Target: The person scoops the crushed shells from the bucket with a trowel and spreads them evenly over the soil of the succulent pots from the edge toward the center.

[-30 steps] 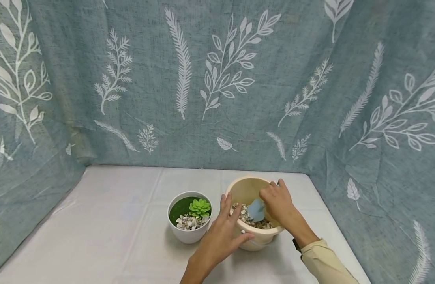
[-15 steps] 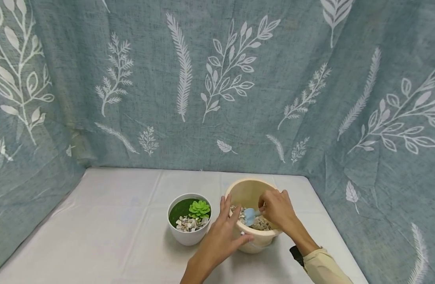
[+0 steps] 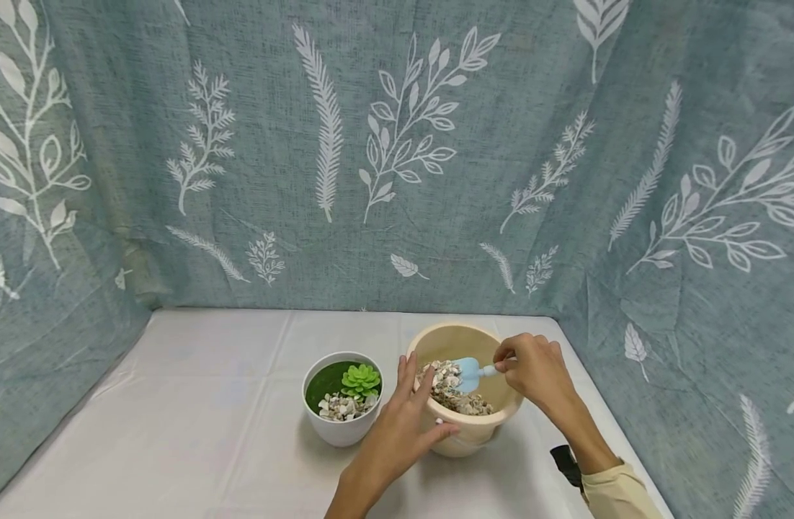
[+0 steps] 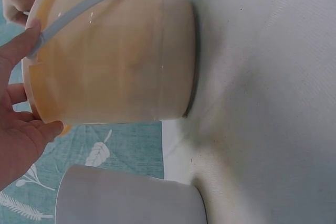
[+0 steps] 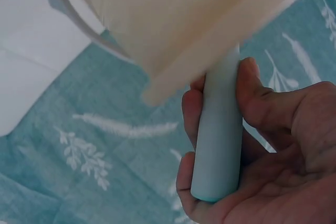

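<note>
In the head view, a cream bucket (image 3: pixel 465 427) with gravel (image 3: pixel 468 404) inside stands on the table. My left hand (image 3: pixel 397 425) holds its near left rim, thumb on the outside; in the left wrist view the thumb lies by the grey bail handle (image 4: pixel 84 11). My right hand (image 3: pixel 533 371) grips the light blue handle (image 5: pixel 219 135) of a small trowel (image 3: pixel 470 373), fingers and thumb wrapped around it. The trowel's blade is inside the bucket, above the lower gravel, with a heap of pebbles (image 3: pixel 445 375) at its left end.
Left of the bucket stands a white pot (image 3: pixel 341 432) with a green succulent (image 3: pixel 361 380), pale pebbles (image 3: pixel 345 407) and a dark green surface. A white cloth (image 3: pixel 196 404) covers the table. A teal leaf-print curtain (image 3: pixel 274 166) hangs behind and at both sides.
My right hand has moved right and drawn the trowel up out of the gravel; pebbles now show heaped by its blade. My left hand stays on the bucket's rim.
</note>
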Available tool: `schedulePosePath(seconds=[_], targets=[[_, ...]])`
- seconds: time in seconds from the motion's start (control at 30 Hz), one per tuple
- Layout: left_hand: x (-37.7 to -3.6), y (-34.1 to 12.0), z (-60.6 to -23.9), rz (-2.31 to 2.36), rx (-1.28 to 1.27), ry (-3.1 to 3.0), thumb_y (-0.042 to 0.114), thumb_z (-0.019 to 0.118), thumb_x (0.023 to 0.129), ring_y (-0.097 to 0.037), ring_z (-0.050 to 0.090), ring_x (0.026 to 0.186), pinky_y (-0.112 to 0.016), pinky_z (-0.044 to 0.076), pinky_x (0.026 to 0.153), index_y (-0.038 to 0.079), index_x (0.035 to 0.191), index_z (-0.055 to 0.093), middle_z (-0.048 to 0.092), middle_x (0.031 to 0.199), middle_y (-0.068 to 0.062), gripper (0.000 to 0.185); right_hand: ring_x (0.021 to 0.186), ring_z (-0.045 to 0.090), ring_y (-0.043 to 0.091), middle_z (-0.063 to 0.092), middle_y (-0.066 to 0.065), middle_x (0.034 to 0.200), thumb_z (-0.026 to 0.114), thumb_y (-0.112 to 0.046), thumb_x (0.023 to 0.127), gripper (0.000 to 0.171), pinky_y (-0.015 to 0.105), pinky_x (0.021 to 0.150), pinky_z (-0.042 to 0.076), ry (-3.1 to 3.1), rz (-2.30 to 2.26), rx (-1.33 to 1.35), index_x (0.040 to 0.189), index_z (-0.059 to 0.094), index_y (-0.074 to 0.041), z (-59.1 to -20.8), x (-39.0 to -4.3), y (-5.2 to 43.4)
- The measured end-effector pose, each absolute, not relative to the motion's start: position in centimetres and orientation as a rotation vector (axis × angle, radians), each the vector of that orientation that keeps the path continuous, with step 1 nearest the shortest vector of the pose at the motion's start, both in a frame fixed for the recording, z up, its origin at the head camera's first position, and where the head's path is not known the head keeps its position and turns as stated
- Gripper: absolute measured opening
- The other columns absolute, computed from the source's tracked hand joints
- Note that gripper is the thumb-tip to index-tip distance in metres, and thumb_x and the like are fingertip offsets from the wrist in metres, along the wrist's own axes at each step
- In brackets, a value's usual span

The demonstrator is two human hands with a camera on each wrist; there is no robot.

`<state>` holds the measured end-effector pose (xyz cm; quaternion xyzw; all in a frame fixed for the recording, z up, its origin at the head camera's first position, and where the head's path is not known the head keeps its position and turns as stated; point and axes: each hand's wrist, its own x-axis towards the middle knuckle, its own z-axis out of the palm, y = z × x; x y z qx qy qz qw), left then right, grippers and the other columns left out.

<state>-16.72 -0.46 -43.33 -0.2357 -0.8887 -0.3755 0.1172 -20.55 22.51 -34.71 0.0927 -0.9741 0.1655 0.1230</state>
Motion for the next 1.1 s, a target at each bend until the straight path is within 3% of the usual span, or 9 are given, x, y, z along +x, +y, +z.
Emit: schedulePosePath(seconds=[0.17,0.37,0.6,0.7,0.9,1.1], targets=[[-16.7,-1.1,-43.6,-1.104,-0.666,-2.594,0.046,0.083,0.086,-0.053,0.024,0.157,-0.060,0.049,0.112,0.001,0.156,0.046,0.023,0.171,-0.030,0.091,0.064,0.059,0.016,0.080,0.005,0.081,0.081,-0.004,0.084,0.003,0.033,0.062,0.041,-2.826,0.528,0.262,0.085,0.083,-0.007,-34.1,-20.2,23.0],[-16.5,-1.8,-44.0,-1.091,-0.644,-2.570,0.047,0.084,0.084,-0.050,0.025,0.157,-0.057,0.047,0.114,-0.003,0.155,0.046,0.024,0.171,-0.028,0.094,0.073,0.067,0.021,0.081,0.008,0.085,0.079,-0.002,0.085,0.004,0.036,0.066,0.048,-2.811,0.587,0.243,0.087,0.082,-0.005,-33.9,-19.6,23.1],[-16.5,-2.5,-43.6,-1.242,-0.631,-2.622,0.048,0.085,0.083,-0.038,0.015,0.163,-0.054,0.032,0.126,-0.002,0.162,0.031,0.015,0.176,-0.017,0.108,0.070,0.063,0.022,0.081,0.013,0.088,0.077,-0.001,0.087,0.006,0.032,0.060,0.043,-2.779,0.614,0.211,0.090,0.081,-0.004,-33.1,-18.5,22.7],[-16.3,-3.3,-43.2,-1.259,-0.620,-2.582,0.046,0.087,0.082,-0.035,0.016,0.163,-0.053,0.033,0.126,-0.001,0.164,0.028,0.016,0.176,-0.014,0.112,0.068,0.057,0.019,0.081,0.013,0.089,0.078,-0.002,0.088,0.006,0.031,0.061,0.039,-2.763,0.623,0.208,0.090,0.082,-0.007,-32.5,-18.0,22.1],[-16.6,-7.3,-42.7,-1.190,-0.482,-2.490,0.044,0.089,0.078,-0.042,0.020,0.162,-0.056,0.039,0.122,-0.007,0.162,0.027,0.018,0.175,-0.020,0.117,0.066,0.055,0.017,0.082,0.010,0.091,0.080,-0.006,0.088,0.007,0.029,0.059,0.036,-2.719,0.635,0.250,0.090,0.082,-0.011,-31.7,-17.6,19.7],[-16.9,-12.0,-43.3,-1.339,-0.252,-2.627,0.048,0.090,0.078,-0.043,0.013,0.163,-0.062,0.039,0.121,0.003,0.168,0.013,0.007,0.177,-0.017,0.126,0.063,0.049,0.015,0.082,0.007,0.089,0.080,-0.005,0.086,0.008,0.028,0.059,0.034,-2.695,0.653,0.323,0.086,0.081,-0.012,-32.3,-17.9,16.5]])
